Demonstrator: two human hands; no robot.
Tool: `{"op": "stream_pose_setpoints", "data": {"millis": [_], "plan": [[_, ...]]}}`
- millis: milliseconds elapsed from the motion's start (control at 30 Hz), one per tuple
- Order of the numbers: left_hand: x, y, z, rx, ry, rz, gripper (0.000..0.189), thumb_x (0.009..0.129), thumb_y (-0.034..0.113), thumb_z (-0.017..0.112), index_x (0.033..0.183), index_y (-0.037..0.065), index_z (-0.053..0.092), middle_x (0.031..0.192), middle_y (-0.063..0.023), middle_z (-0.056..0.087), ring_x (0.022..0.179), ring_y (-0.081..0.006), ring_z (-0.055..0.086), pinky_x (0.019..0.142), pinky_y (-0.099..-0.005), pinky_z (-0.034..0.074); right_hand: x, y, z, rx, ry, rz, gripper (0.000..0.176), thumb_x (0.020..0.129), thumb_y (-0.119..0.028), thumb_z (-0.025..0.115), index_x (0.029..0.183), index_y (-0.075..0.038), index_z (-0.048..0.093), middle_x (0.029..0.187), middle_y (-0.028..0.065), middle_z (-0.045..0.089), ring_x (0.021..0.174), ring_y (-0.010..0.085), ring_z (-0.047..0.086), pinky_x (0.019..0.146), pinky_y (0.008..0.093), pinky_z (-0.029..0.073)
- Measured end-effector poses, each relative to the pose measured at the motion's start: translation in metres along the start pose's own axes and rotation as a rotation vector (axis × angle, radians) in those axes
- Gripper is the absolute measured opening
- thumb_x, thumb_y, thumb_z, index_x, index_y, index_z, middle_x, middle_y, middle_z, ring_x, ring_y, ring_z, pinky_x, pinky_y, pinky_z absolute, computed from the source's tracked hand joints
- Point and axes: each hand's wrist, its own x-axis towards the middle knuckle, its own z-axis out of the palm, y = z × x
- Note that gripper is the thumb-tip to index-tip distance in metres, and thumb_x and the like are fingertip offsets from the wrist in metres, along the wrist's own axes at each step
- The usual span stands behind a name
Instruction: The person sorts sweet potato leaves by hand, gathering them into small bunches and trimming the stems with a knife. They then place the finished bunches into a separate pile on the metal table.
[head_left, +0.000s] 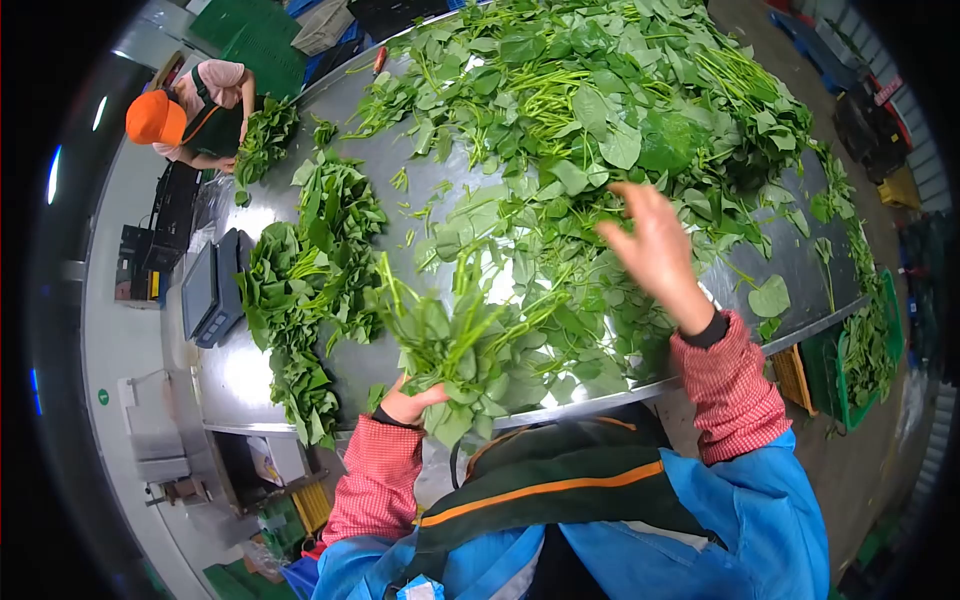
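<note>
My left hand [412, 402] is closed around a bunch of leafy greens [455, 345] at the table's near edge. Its pale stem ends point up and away from me, and leaves hang over my fingers. My right hand [655, 245] is above the loose greens, slightly blurred, with thumb and forefinger apart and nothing visible between them. Beyond it spreads a large heap of leafy greens [540, 100], stems and leaves tangled. Scattered sprigs [590, 300] lie between my two hands.
The metal table [365, 375] carries a row of gathered greens [320, 260] on the left, beside a scale [212, 290]. A co-worker in an orange cap [157, 118] handles greens at the far left. A green crate [850, 400] holding greens stands right, below the table edge.
</note>
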Motion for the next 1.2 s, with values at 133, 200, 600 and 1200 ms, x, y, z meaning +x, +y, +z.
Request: {"op": "stream_pose_setpoints", "data": {"millis": [133,200,600,1200], "plan": [[0.013,0.034,0.027,0.532,-0.041,0.234,0.036,0.08,0.004,0.068,0.114,0.003,0.059,0.105,-0.0014,0.063,0.094,-0.0155,0.06,0.085,-0.0309,0.047,-0.028,-0.058,0.027,0.41,-0.393,-0.125,0.039,0.08,-0.027,0.069,0.108,-0.002,0.06,0.099,0.0164,0.061,0.092,0.0329,0.06,0.083,0.0408,0.048],[0.023,0.05,0.046,0.843,-0.058,0.527,0.034,0.078,0.005,0.068,0.111,0.004,0.059,0.101,-0.0024,0.062,0.091,-0.0149,0.059,0.083,-0.0304,0.048,-0.033,-0.063,0.043,0.592,-0.542,-0.061,0.037,0.082,-0.026,0.067,0.109,-0.001,0.06,0.098,0.0147,0.064,0.086,0.0325,0.061,0.08,0.0393,0.05],[0.018,0.052,0.019,0.96,0.379,0.558,0.05,0.069,-0.006,0.064,0.118,-0.001,0.057,0.111,-0.0182,0.06,0.104,-0.0366,0.058,0.091,-0.0359,0.045,-0.005,-0.006,0.012,1.213,-0.196,0.545,0.033,0.095,-0.032,0.057,0.111,-0.003,0.054,0.086,0.0012,0.06,0.07,0.0085,0.054,0.062,0.022,0.043],[0.019,0.052,0.036,1.044,0.402,0.578,0.048,0.069,-0.001,0.069,0.116,0.003,0.058,0.094,-0.0159,0.056,0.087,-0.0369,0.057,0.077,-0.0368,0.047,-0.026,-0.02,0.012,0.184,-0.336,0.212,0.043,0.091,-0.045,0.054,0.096,-0.005,0.066,0.078,0.0146,0.067,0.074,0.0294,0.066,0.066,0.0403,0.05]]}}
